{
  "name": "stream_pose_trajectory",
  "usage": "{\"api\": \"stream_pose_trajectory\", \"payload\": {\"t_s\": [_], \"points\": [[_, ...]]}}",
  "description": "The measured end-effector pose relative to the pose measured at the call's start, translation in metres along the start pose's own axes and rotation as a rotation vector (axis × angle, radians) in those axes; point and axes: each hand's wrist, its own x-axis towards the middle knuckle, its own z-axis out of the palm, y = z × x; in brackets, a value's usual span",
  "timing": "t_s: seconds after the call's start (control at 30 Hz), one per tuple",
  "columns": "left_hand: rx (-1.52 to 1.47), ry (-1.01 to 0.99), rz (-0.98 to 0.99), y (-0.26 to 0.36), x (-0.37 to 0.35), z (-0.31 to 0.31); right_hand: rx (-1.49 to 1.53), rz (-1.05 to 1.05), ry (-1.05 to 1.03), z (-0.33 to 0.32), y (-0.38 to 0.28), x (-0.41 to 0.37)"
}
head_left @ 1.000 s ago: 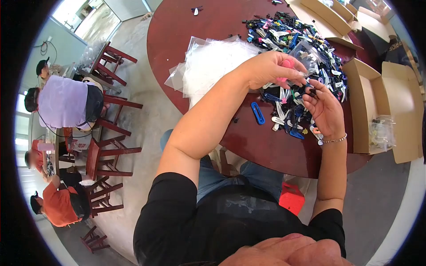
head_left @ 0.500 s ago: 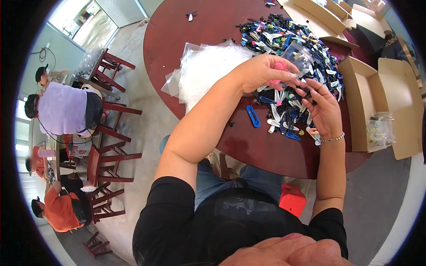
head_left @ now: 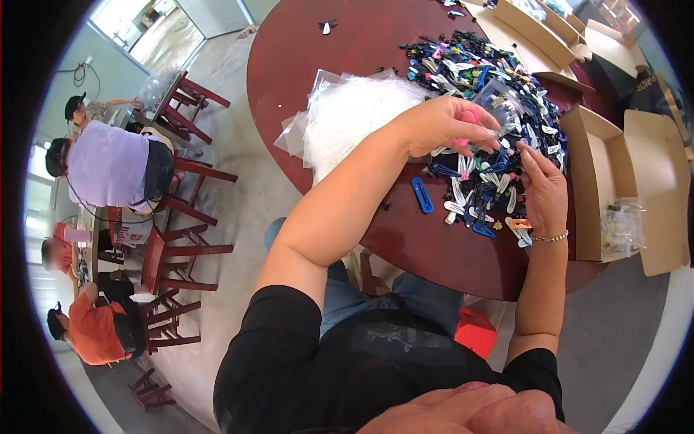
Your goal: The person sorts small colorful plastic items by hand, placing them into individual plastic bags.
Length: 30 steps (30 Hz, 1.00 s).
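My left hand [head_left: 452,126] is closed around something bright pink [head_left: 470,116], which shows between thumb and fingers. Just beyond its fingertips is a small clear plastic bag [head_left: 500,101] over the pile. My right hand [head_left: 543,189], with a beaded bracelet at the wrist, pinches thumb and fingers together near the left fingertips; I cannot tell what is in the pinch. Both hands are above a big heap of hair clips [head_left: 473,192] in white, navy, black and other colours. A large blue clip [head_left: 422,195] lies apart, nearer my body.
Clear plastic bags [head_left: 347,116] lie stacked left of the heap on the dark red round table [head_left: 289,54]. Open cardboard boxes [head_left: 593,148] stand to the right, one holding bagged items [head_left: 622,228]. Several people sit at a bench on the left, near wooden stools [head_left: 155,264].
My right hand has drawn slightly away from the left fingertips, its fingers coming closer together. My left hand still holds the pink thing. The whole view has shifted slightly.
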Motion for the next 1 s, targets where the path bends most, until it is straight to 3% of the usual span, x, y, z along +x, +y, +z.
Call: {"api": "stream_pose_trajectory", "payload": {"t_s": [0.1, 0.23, 0.37, 0.57, 0.7, 0.8, 0.9, 1.0], "points": [[0.004, 0.007, 0.003, 0.001, 0.000, 0.000, -0.217, -0.016, 0.050, 0.013, -0.018, -0.008], [0.012, 0.005, 0.019, 0.000, 0.001, -0.001, -0.743, -0.468, 0.221, 0.019, -0.017, -0.012], [-0.026, -0.006, 0.026, -0.001, 0.002, -0.001, -0.892, -0.573, -0.127, 0.036, -0.003, -0.029], [-0.022, 0.002, 0.021, -0.003, 0.001, -0.001, -1.146, -0.676, -0.194, 0.061, 0.007, -0.036], [-0.023, 0.010, 0.013, 0.000, -0.001, 0.001, -1.121, -0.691, -0.215, 0.059, 0.018, -0.032], [-0.012, 0.002, 0.024, -0.004, 0.002, -0.003, -1.082, -0.591, -0.172, 0.056, 0.016, -0.032], [-0.013, -0.008, 0.013, -0.003, 0.001, -0.001, -0.737, -0.493, -0.123, 0.045, 0.014, -0.023], [-0.046, 0.027, 0.021, -0.001, 0.001, 0.000, -0.133, -0.083, -0.167, 0.025, 0.006, -0.015]]}}
